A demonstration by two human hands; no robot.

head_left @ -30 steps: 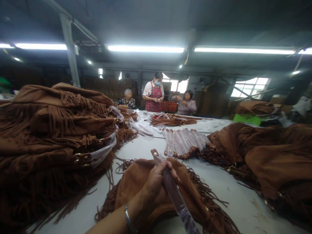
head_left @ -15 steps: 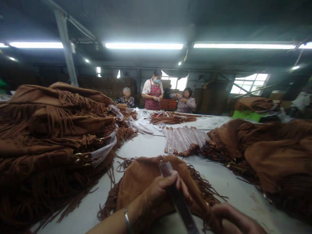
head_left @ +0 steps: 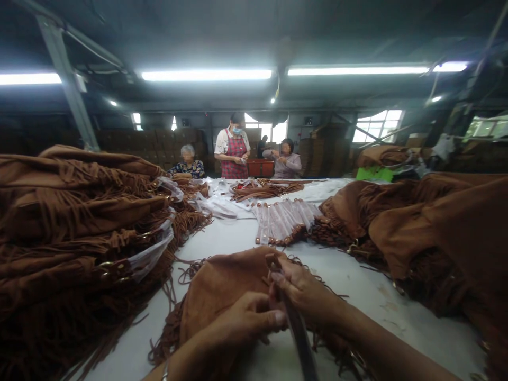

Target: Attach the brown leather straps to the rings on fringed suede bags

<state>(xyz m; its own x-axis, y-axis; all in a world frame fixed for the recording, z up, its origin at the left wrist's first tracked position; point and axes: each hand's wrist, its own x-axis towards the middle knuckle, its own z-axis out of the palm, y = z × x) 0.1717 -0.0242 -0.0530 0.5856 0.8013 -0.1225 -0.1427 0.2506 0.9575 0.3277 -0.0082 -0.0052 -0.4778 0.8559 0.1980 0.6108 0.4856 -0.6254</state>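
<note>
A long brown strap (head_left: 298, 333) with a metal stud near its tip runs from the lower edge up to my hands. My right hand (head_left: 299, 283) is closed around its upper end, thumb pressed near the stud. My left hand (head_left: 252, 315), with a bangle at the wrist, is curled at the strap's left edge just below; its fingertips are partly hidden. Under both hands lies a brown suede fringed bag (head_left: 222, 280) on the white table (head_left: 222, 235), its fringe spread out at the sides.
Fringed bags are heaped in a tall pile (head_left: 79, 211) on the left and another pile (head_left: 416, 222) on the right. Plastic-wrapped straps (head_left: 283, 219) lie in a row ahead, with loose straps (head_left: 270, 189) behind them. Three people sit or stand at the far side.
My right hand has come up from the lower right and taken the strap's upper end. My left hand has slid lower along it. The view has turned slightly to the right.
</note>
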